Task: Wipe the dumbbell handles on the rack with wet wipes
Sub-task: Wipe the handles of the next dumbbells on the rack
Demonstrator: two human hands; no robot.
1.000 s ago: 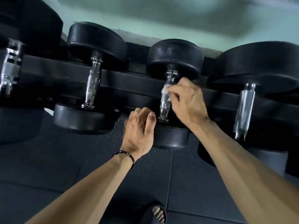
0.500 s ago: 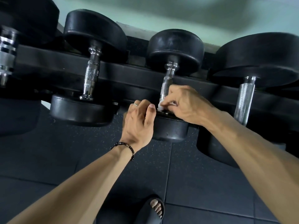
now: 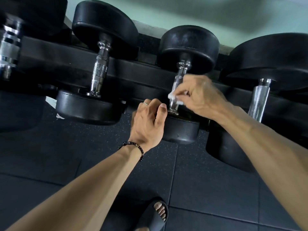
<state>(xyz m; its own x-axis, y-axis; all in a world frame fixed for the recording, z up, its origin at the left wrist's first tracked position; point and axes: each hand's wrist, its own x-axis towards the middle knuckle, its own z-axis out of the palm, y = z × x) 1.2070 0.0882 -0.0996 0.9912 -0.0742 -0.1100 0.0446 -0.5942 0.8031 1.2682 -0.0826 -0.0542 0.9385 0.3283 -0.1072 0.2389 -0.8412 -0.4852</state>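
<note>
At the bottom centre of the frame, a foot in a dark sandal (image 3: pixel 155 214) stands on the speckled black floor (image 3: pixel 50 155); both bare forearms reach up and away from here toward the rack.

Mid-frame, the left hand (image 3: pixel 148 124), beaded bracelet (image 3: pixel 133 146) at the wrist and a ring on one finger, has its fingers curled over the near head (image 3: pixel 180 130) of the dumbbell being worked. It appears to steady it; whether it truly grips is hard to tell.

Just right of that and slightly higher, the right hand (image 3: pixel 201 95) pinches a small white wet wipe (image 3: pixel 173 97) against the handle (image 3: pixel 175 90), thumb and fingers closed round the bar. The handle's long axis runs near-to-far, rising up the frame with a slight rightward lean. The right hand sits on its lower half, so the unwiped run lies directly above the hand, toward the far head (image 3: pixel 188 47). The next stroke likely slides along that axis.

The handle looks chromed, knurled mid-length, smooth collars at each end, shiny.

Farther off, the rack (image 3: pixel 133 70) crosses the frame as a black rail. Another dumbbell handle (image 3: pixel 100 72) lies to the upper left, a thicker one (image 3: pixel 258 99) at right, each parallel and well apart. A pale green wall (image 3: pixel 200 12) closes the top.
</note>
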